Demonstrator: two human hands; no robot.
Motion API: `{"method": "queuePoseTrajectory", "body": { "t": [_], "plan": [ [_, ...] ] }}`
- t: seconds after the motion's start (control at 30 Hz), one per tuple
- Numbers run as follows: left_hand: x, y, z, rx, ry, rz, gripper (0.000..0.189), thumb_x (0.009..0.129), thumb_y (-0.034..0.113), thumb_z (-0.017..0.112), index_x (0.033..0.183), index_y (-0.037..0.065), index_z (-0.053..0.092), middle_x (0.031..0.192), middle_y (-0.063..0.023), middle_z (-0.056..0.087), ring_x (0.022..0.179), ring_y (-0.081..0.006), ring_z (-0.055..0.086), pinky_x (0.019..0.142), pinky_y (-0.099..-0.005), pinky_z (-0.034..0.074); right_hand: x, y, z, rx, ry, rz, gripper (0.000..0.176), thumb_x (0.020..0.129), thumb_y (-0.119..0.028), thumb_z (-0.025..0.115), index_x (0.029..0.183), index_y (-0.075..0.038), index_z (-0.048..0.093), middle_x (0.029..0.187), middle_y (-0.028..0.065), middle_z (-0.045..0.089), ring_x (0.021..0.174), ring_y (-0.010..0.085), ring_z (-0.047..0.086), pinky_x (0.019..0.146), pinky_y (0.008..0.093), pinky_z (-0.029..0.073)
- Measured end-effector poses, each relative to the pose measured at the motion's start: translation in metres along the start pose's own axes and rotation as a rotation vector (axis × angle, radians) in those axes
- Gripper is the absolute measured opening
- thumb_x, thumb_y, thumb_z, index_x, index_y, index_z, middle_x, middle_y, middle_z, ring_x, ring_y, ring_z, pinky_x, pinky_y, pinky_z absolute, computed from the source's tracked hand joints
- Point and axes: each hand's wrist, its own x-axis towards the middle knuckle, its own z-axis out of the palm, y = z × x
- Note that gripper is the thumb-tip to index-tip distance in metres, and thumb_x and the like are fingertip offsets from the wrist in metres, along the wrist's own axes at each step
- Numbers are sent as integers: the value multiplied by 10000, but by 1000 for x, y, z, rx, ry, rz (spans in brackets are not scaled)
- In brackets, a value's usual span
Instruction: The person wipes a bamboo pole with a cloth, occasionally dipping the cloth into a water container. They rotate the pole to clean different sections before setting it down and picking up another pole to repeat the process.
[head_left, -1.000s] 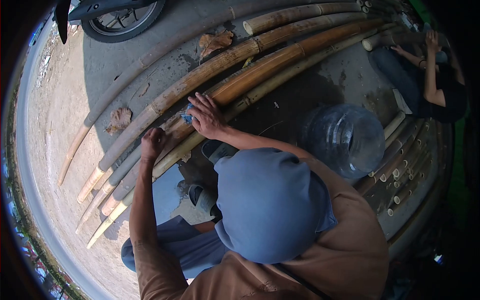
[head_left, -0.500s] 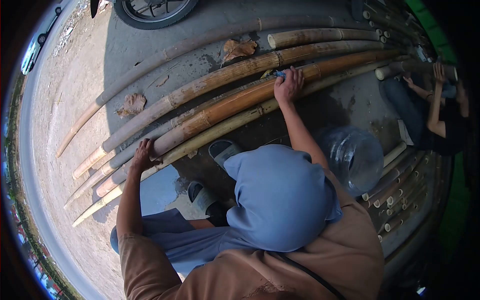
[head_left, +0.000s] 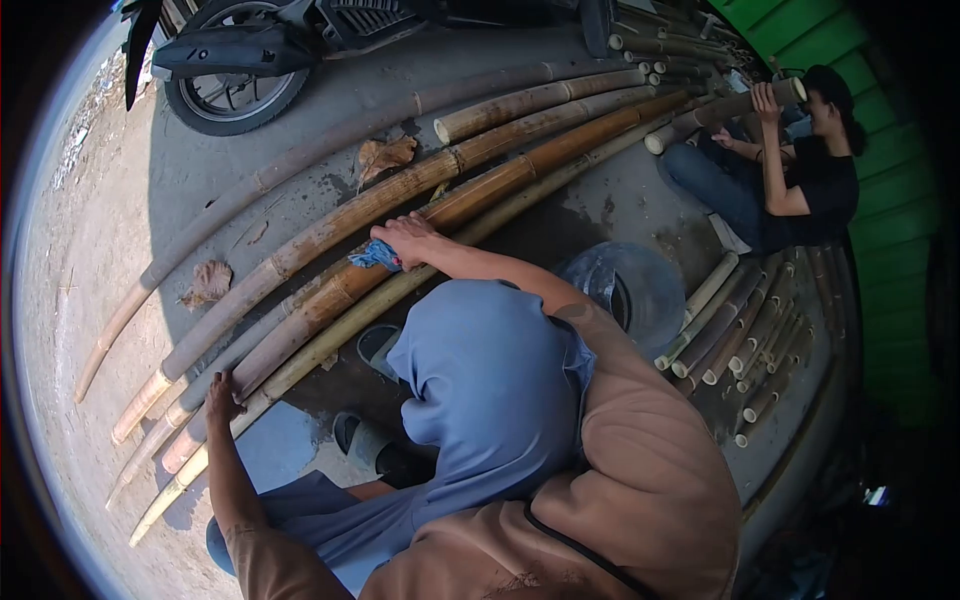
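My right hand point(head_left: 408, 240) presses a crumpled blue rag point(head_left: 375, 255) onto the orange-brown bamboo pole point(head_left: 480, 205), its fingers curled over the top. Lower down the same pole, my left hand point(head_left: 222, 396) grips it near its greyish end, fingertips partly hidden. A thinner yellow-green bamboo pole point(head_left: 330, 340) lies along the near side, under my left forearm. Beyond the held pole is a thicker tan and brown bamboo pole point(head_left: 365, 212), with a thin grey one partly hidden between them.
A motorcycle wheel point(head_left: 238, 85) stands at upper left. Dry leaves point(head_left: 385, 157) lie among the poles. At right are a clear plastic water jug point(head_left: 640, 300) and stacked bamboo pieces point(head_left: 765, 335). A seated person point(head_left: 815, 185) holds another bamboo pole point(head_left: 700, 118).
My right hand has slid the blue rag down along the pole, toward my left hand. My left hand keeps its grip. The view has swung to the right, showing more of the seated person and motorcycle.
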Motion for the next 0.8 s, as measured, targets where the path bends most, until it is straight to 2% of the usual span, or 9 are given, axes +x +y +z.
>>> {"method": "queuePoseTrajectory", "body": {
  "t": [0.2,0.23,0.33,0.37,0.47,0.57,0.67,0.7,0.8],
  "plan": [
    [0,-13,6,-19,46,-3,1044,423,120,1064,1333,121,553,1274,-174,658,1212,-431,654,976,-536,585,-6,8,-2,27,67,-118,913,587,-248,1003,1360,-171,523,1273,116,641,1299,352,589,1082,517,458],
    [-1,-19,6,-15,57,0,989,413,94,1054,1283,100,584,1180,-191,709,1155,-423,686,970,-521,589,-9,7,-2,15,95,-129,892,593,-250,999,1343,-166,524,1265,107,635,1298,349,585,1087,508,455],
    [15,-44,3,-129,-148,30,946,417,94,1044,1257,81,608,1084,-205,740,1087,-426,711,956,-504,594,-19,17,-6,-7,138,-166,901,607,-279,1001,1355,-160,514,1289,125,629,1307,347,578,1079,510,450],
    [14,-38,2,-3,-97,47,859,450,117,1002,1210,50,608,1043,-208,740,1105,-393,720,939,-482,600,-25,21,-10,-22,151,-177,877,614,-275,995,1337,-145,516,1283,130,630,1284,345,591,1082,492,451],
    [17,-18,-10,-139,-86,131,798,461,90,977,1182,50,639,1019,-210,745,1031,-430,718,896,-487,592,-30,41,-19,-88,152,-182,874,611,-273,994,1329,-136,515,1284,127,631,1280,338,594,1081,477,461],
    [20,12,-23,-308,25,283,710,492,76,920,1147,35,650,1007,-211,729,1001,-424,717,869,-481,579,-39,71,-31,-109,182,-154,863,598,-256,993,1309,-128,522,1262,128,649,1268,337,617,1069,470,479],
    [26,55,-43,-439,-157,134,676,509,86,895,1138,28,655,1015,-211,713,979,-428,710,860,-474,567,-53,104,-46,-141,214,-150,845,593,-242,993,1286,-119,526,1244,128,666,1251,342,637,1061,464,488],
    [28,62,-44,-351,-8,343,655,533,128,894,1132,23,649,998,-218,707,966,-426,709,858,-466,569,-59,109,-56,-140,193,-134,829,599,-237,986,1277,-117,525,1256,124,665,1259,340,634,1057,467,488],
    [36,89,-57,-368,-43,277,680,563,170,889,1186,21,661,1024,-231,726,1001,-409,719,879,-467,569,-67,133,-75,-165,200,-120,807,607,-230,978,1265,-114,526,1243,128,670,1252,341,639,1056,473,485]
  ]
}}
